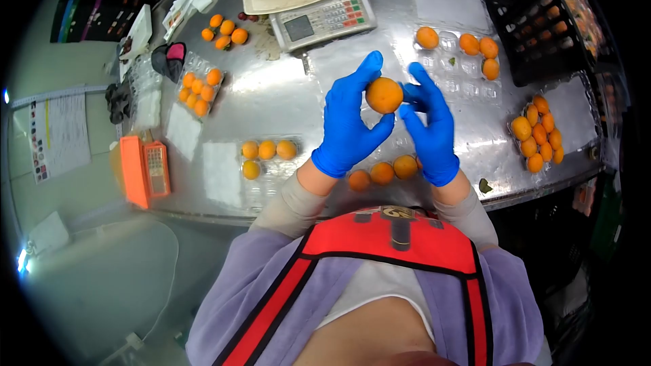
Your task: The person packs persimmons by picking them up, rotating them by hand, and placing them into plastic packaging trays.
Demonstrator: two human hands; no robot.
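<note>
An orange (384,95) is gripped between the thumb and fingers of my left hand (344,125), in a blue glove, above the metal table (315,105). My right hand (434,137), also blue-gloved, is just right of the fruit with its fingers bent and apart; whether a fingertip touches the orange is hard to tell. Below my hands lies a row of oranges (382,173), partly hidden by my right hand. To the left, a clear plastic tray (268,190) holds several oranges. Another clear tray (468,87), partly filled, lies beyond my right hand.
A digital scale (324,22) with a pale platform stands at the back. Filled trays of oranges (538,132) sit right and left. Loose oranges (224,30) lie at back left. A black crate (519,34) borders the right; an orange-cased device (144,171) stands at left.
</note>
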